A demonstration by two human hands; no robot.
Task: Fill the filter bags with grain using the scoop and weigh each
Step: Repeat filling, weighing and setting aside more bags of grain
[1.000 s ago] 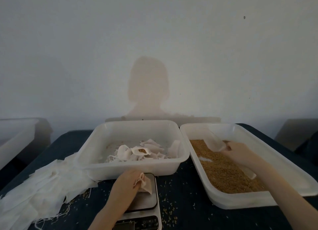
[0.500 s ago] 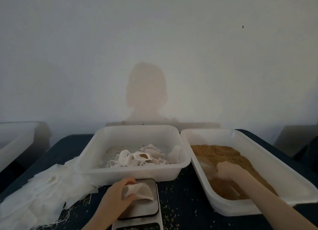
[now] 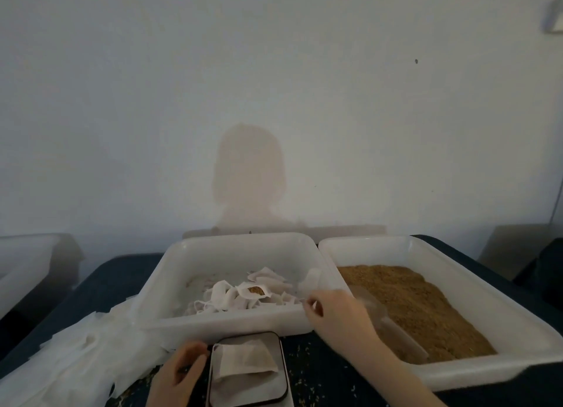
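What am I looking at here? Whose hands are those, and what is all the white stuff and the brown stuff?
The picture comes from a camera worn on a person's head, so you see the table as they do, looking down at their own hands. The shadow on the wall is theirs.

On the dark table stand two white plastic tubs. The right tub holds brown grain, with a clear scoop lying in it. The middle tub holds little filled filter bags. A pile of empty bags lies on the left.

In front is a small kitchen scale with one filter bag lying on it to be weighed. The left hand rests beside the scale and holds nothing. The right hand hovers near the tubs' edges, and seems to hold nothing, though it is blurred.
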